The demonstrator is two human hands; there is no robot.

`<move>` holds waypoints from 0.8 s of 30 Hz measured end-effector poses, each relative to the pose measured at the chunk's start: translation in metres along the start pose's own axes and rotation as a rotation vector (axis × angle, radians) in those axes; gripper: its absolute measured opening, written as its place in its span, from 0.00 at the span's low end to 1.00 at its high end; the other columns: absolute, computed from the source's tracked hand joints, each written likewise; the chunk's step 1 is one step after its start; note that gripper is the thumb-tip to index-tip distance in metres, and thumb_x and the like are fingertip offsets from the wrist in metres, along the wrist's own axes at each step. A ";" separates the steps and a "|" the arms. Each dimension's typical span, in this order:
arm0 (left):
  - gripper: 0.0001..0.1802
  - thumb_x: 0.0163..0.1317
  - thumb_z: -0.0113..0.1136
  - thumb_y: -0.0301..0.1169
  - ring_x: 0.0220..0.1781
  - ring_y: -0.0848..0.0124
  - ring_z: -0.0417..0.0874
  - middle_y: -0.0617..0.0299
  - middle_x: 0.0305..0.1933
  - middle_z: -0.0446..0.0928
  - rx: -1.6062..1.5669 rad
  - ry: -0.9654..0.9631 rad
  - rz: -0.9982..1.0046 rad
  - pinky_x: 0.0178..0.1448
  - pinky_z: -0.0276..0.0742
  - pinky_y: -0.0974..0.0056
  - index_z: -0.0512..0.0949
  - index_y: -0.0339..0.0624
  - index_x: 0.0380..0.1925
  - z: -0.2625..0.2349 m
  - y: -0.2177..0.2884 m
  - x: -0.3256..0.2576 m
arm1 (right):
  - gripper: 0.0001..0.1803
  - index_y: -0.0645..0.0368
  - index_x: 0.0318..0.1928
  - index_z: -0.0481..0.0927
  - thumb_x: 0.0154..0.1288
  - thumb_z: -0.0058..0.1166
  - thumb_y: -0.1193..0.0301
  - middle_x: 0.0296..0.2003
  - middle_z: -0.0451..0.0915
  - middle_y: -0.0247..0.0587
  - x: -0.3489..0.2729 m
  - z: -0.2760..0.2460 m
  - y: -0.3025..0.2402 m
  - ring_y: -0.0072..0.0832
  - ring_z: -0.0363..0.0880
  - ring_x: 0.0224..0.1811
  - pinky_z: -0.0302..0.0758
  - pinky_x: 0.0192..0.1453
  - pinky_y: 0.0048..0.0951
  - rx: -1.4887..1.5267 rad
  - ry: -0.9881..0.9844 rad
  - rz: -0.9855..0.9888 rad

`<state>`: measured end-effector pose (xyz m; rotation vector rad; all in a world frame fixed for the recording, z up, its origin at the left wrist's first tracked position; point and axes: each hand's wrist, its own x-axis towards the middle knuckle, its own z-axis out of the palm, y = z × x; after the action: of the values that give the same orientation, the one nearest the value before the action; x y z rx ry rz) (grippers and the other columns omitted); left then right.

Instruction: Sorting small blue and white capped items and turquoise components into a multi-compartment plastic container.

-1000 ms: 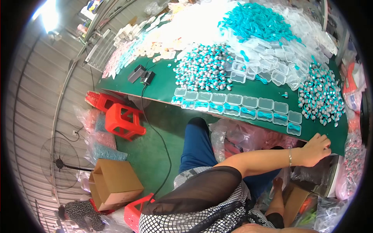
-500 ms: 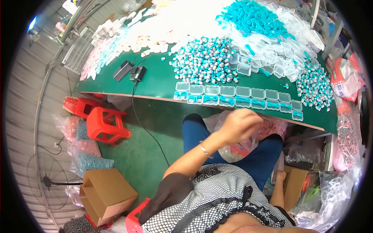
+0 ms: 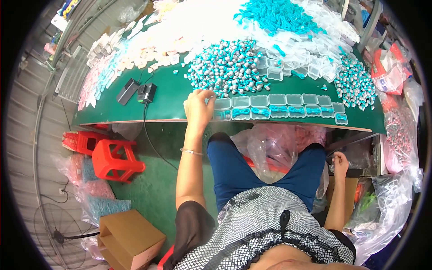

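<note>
Fingers of my left hand (image 3: 197,109) were bent over the left end of a row of small, clear plastic hinged boxes (image 3: 277,105); whether they gripped anything, I couldn't tell. My right hand (image 3: 341,165) hung below the bench edge, its fingers loosely curled, and I couldn't make out anything in it.

The row ran along the front edge of the bench (image 3: 173,107), lids laid back on the far side. Most trays clearly held teal cord pieces, and every lid I could see stood open. My hand hid the leftmost end. Plenty lay unboxed: a heap of silver-and-teal plug-shaped pieces (image 3: 225,67) just behind the row, a second silver-and-teal heap (image 3: 355,83) to its right, a mound of teal cords (image 3: 281,19) farther back, and a spread of clear plastic cases (image 3: 310,65).

The bench top was smooth green, glaring white at the back. Two black box-shaped devices (image 3: 146,93) sat toward its left. Beyond were a red plastic stool (image 3: 116,158), an open brown cardboard carton (image 3: 132,236) and a ribbed metal wall (image 3: 27,117).
</note>
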<state>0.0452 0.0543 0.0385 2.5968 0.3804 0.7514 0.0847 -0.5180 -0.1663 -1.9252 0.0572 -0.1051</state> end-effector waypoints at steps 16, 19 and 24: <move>0.06 0.52 0.64 0.35 0.37 0.59 0.83 0.61 0.33 0.82 0.388 -0.238 0.133 0.43 0.73 0.54 0.85 0.51 0.30 0.022 -0.002 0.039 | 0.07 0.65 0.37 0.80 0.60 0.50 0.83 0.34 0.79 0.39 -0.002 0.032 -0.140 0.22 0.77 0.32 0.73 0.35 0.22 -0.183 -0.055 -0.394; 0.06 0.52 0.64 0.34 0.36 0.58 0.83 0.60 0.32 0.82 0.280 -0.222 0.126 0.44 0.71 0.53 0.84 0.50 0.30 0.021 -0.002 0.040 | 0.07 0.64 0.37 0.80 0.59 0.51 0.83 0.34 0.79 0.40 0.008 0.027 -0.168 0.24 0.78 0.32 0.73 0.35 0.22 -0.139 -0.054 -0.332; 0.05 0.52 0.65 0.33 0.35 0.58 0.83 0.58 0.32 0.83 0.241 -0.220 0.106 0.43 0.70 0.54 0.84 0.48 0.30 0.021 0.000 0.040 | 0.08 0.63 0.38 0.80 0.59 0.51 0.82 0.34 0.80 0.41 0.040 0.026 -0.212 0.26 0.78 0.32 0.74 0.36 0.25 -0.210 0.008 -0.499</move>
<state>0.0893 0.0621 0.0407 2.9095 0.2826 0.4692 0.1249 -0.4236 0.0254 -2.1122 -0.4244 -0.4558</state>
